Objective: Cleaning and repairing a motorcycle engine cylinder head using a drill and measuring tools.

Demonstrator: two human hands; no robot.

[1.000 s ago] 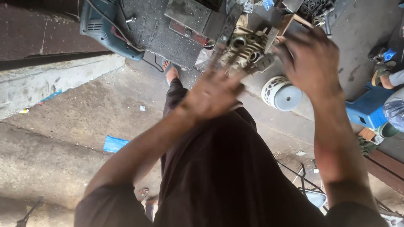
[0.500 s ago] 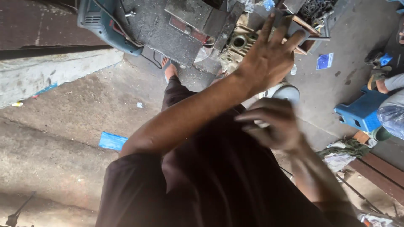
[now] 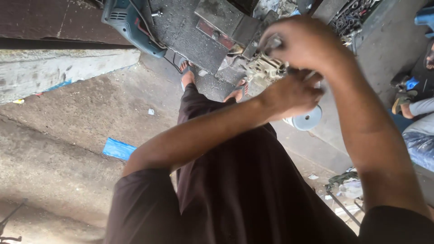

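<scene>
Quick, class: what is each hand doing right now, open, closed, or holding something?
Left hand: closed on the metal engine part.
Right hand: closed on the top of the same part; whether it holds a tool cannot be told.

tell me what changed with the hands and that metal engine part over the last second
Half a second ago the left hand was spread over the metal engine part and the right hand had dropped back toward the body. Now both are up at the part again, right hand closed on a thin metal tool above it, left hand gripping just below. The blue power tool and white round canister lie as before.
</scene>
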